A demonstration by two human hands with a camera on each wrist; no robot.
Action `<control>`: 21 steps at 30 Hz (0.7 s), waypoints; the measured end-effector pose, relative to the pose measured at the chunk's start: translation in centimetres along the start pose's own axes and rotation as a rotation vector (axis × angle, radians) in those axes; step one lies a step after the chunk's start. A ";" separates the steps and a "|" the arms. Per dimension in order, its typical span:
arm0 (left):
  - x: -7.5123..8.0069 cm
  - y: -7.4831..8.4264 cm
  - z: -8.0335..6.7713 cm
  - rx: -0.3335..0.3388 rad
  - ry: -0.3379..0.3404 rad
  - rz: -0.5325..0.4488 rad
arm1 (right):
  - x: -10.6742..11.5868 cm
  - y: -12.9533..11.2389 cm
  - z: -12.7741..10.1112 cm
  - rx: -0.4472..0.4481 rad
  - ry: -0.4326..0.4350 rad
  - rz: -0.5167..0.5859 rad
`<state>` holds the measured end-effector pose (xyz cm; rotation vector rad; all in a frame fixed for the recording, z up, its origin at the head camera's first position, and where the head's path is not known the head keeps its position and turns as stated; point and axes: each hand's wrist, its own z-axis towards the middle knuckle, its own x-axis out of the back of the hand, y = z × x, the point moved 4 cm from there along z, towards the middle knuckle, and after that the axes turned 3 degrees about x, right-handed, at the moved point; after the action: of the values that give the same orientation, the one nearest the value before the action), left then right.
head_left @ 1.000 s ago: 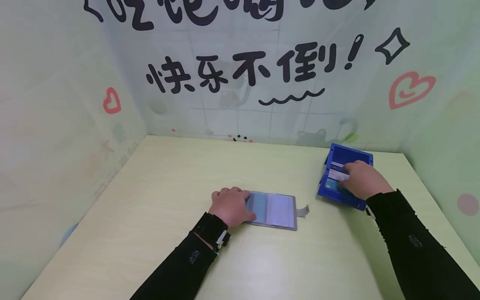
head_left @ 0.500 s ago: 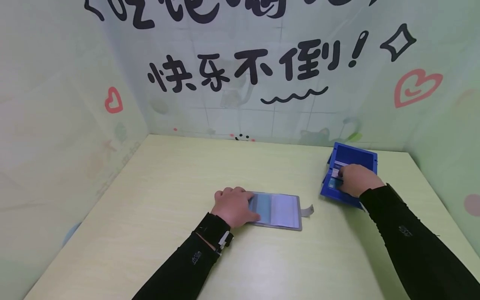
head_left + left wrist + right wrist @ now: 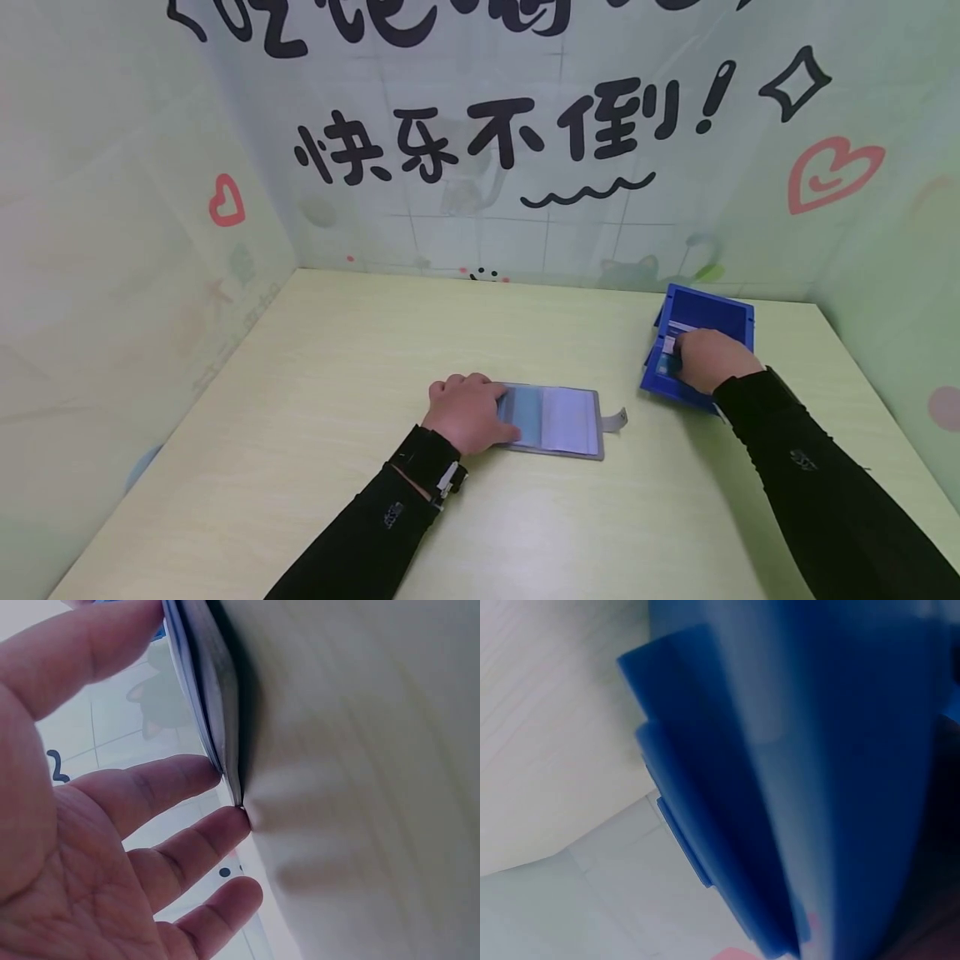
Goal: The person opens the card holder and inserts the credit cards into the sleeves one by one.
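Observation:
A small grey card holder (image 3: 570, 423) lies open on the table, its clear blue and lilac pages showing and a short strap (image 3: 615, 422) sticking out at its right. My left hand (image 3: 465, 414) is spread over its left end, thumb and forefinger on the pages. In the left wrist view, fingertips touch the card holder's edge (image 3: 219, 690). My right hand (image 3: 716, 360) reaches into a blue plastic box (image 3: 708, 306) with several cards (image 3: 669, 343) inside. Its fingertips are hidden in the box. The right wrist view is mostly filled by the blurred blue box wall (image 3: 870, 750).
The pale wooden table (image 3: 360, 333) is enclosed by printed cloth walls (image 3: 420, 242) at the back and both sides. The box stands near the table's back right corner, close to the rear wall.
My right hand has moved left and deeper into the box, its fingertips now out of sight. The left hand stays on the card holder. The head view has shifted slightly.

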<state>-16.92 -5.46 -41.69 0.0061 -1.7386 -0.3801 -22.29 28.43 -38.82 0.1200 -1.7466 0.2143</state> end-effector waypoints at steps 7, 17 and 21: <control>0.0 0.0 0.0 0.000 0.003 0.009 | -0.2 0.0 0.0 0.014 0.017 -0.013; -0.1 -0.1 0.1 -0.006 -0.001 0.004 | -0.4 0.1 0.1 0.016 0.014 -0.003; -0.1 -0.2 0.1 -0.003 -0.004 0.001 | -0.5 0.2 0.3 0.012 0.018 -0.003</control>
<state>-17.03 -5.55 -41.85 0.0016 -1.7422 -0.3825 -22.49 28.57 -39.35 0.1290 -1.7277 0.2227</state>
